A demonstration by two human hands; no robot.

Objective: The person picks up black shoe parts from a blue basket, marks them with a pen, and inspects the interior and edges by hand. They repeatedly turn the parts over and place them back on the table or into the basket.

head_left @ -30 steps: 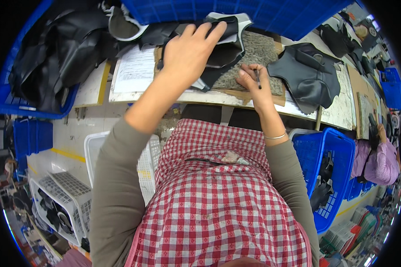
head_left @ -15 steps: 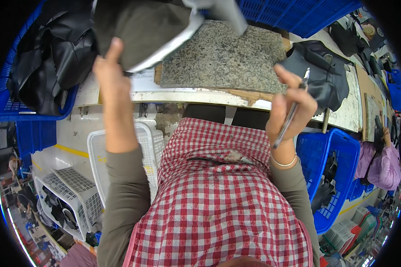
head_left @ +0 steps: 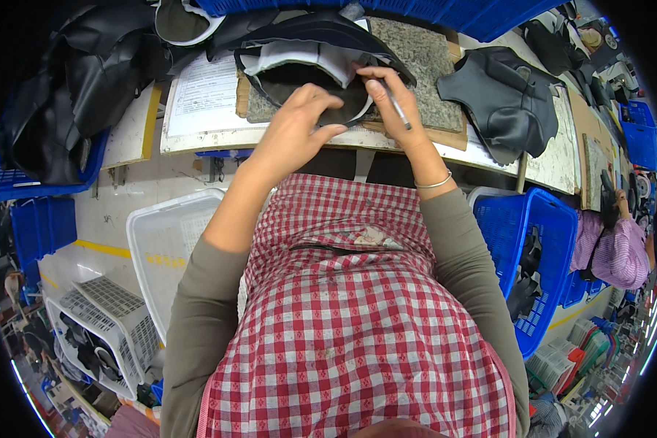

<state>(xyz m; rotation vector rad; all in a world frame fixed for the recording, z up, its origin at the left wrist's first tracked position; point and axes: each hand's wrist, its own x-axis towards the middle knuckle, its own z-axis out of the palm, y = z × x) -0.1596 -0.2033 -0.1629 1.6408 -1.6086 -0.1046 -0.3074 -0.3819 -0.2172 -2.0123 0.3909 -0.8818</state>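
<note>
2 hands meet at the black piece (head_left: 288,77) lying on the stone slab (head_left: 432,87), presumably for firm backing. Our left hand (head_left: 296,133) curls loosely, thumb apart; our right hand (head_left: 410,111) clasps a pen (head_left: 398,113), probably leaving fingertips free for the white lining (head_left: 321,60).

Factory workshop: workbench (head_left: 219,139), crates (head_left: 558,219) (one heaped with black pieces (head_left: 98,87)), co-worker (head_left: 622,248).

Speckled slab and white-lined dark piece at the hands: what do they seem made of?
The speckled slab: probably stone, judging by its matte, mottled grey grain. The white-lined dark piece: perhaps leather or synthetic leather outside, bending smoothly; its lining looks matte and fabric-like.
</note>
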